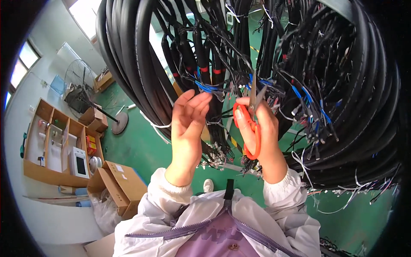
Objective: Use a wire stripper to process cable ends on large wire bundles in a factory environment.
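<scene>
In my right hand (263,130) is a pair of scissors with red-orange handles (257,143). My thumb and fingers are around the handles, and the metal blades point up and stand slightly apart. My left hand (190,115) is palm up with its fingers loosely curled and apart, just below a bunch of blue wires (205,87). Whether the fingertips touch those wires I cannot tell. Thick black cables (201,51) with red bands hang in front of me, their thin wire ends fanning out around the scissors.
Large loops of black cable hang at left (139,55) and right (368,98). White cable ties (154,124) stick out from them. A cardboard box (122,184), a wooden shelf (55,167) and a standing fan (120,123) are on the left. The floor (137,147) is green.
</scene>
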Demonstrator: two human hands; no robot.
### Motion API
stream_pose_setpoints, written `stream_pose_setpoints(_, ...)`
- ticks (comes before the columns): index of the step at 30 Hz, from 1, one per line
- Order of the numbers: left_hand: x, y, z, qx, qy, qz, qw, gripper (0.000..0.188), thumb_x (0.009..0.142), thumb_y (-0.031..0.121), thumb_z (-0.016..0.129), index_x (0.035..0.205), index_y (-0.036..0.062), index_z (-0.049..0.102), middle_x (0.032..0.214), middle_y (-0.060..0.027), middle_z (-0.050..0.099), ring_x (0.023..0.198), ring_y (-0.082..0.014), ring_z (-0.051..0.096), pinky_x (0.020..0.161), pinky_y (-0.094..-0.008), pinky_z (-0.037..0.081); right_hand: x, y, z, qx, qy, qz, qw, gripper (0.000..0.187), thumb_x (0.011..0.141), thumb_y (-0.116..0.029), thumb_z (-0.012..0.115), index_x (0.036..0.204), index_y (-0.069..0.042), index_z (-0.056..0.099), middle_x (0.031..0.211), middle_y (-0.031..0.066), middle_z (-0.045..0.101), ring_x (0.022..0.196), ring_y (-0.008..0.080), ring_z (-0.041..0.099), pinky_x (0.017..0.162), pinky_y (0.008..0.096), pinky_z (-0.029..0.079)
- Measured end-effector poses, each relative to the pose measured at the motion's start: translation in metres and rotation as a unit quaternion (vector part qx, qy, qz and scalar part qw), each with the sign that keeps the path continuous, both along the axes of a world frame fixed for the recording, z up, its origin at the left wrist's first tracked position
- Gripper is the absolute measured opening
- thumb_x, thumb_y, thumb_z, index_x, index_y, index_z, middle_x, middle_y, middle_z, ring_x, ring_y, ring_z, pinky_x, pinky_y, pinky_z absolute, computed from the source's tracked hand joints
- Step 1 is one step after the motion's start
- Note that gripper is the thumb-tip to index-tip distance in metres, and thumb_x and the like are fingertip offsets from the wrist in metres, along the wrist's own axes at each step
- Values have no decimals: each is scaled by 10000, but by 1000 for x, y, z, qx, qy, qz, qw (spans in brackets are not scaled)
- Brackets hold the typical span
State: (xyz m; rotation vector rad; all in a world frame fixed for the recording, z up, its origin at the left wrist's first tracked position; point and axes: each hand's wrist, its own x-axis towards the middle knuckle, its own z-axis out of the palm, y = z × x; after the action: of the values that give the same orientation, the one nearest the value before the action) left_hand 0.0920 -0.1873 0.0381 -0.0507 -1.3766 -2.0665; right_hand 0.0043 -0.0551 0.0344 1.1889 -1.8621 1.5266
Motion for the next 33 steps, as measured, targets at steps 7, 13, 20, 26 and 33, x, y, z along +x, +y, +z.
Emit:
stream_pose_setpoints(7,71,-59,59,-470,16,-161,868,167,827,61,561,951,-18,641,830,-107,662,745,-234,626,730,-362,473,12,-5,-8,-15,-2,-24,1000,250,704,44,647,937,12,562,814,128,607,672,276,558,620,346,456)
stream_pose_setpoints(13,2,-170,50,-130,86,179,971,266,887,130,508,1094,-33,547,800,-80,613,776,-168,581,796,-284,438,31,-9,-19,-8,-51,-119,992,167,779,-35,619,935,13,585,811,120,606,652,217,546,602,307,438)
stream_pose_setpoints(20,-124,-207,33,-185,20,-363,913,412,900,158,522,1288,50,434,1294,-81,456,1225,-183,403,1024,-315,308,89,-50,-39,32,-22,-313,949,246,798,-36,549,1029,47,529,775,101,594,640,150,545,592,263,435)
stream_pose_setpoints(26,-204,-196,63,-296,115,-491,811,409,931,324,457,1202,29,539,1215,-66,547,1159,-153,460,990,-275,324,145,-89,-44,-57,-124,-438,888,274,845,-107,560,1059,61,531,974,93,599,852,133,551,767,256,428)
stream_pose_setpoints(33,-253,-167,104,-466,143,-638,596,370,854,191,547,1172,3,554,1146,-55,590,1065,-120,497,941,-260,352,146,-72,-51,-16,-78,-475,877,432,855,-275,579,1152,29,502,1104,137,573,963,227,566,882,340,430)
